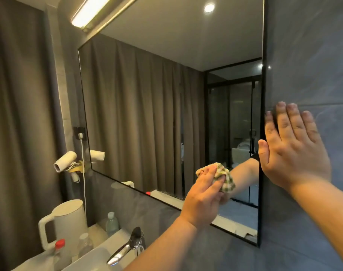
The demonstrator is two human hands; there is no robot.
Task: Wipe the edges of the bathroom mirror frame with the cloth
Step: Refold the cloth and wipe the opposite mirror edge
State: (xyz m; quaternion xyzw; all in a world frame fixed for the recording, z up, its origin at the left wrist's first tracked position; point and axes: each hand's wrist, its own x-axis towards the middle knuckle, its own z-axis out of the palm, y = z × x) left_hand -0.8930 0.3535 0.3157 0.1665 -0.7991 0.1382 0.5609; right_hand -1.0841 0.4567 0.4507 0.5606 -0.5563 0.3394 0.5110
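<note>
Item: kettle (69, 222), white, at 8 o'clock on the counter, with bottles just beside it; not involved.

Item: faucet (127, 247), chrome, at 6 o'clock.

Item: mirror frame (261, 173), thin black edging; bottom edge runs from 9 towards 5 o'clock, right edge vertical at 3 o'clock.

Item: left hand (204, 198), at 5 o'clock, fingers curled round the cloth (223, 177), a bunched green-checked wad pressed on the glass just above the bottom edge.

Item: right hand (291, 149), at 3 o'clock, fingers straight, flat on the wall tile with the thumb touching the right edge; grasps nothing.

Advice: fold the cloth over the frame's lip and drag it along the edge, rather than rubbing the glass.
</note>
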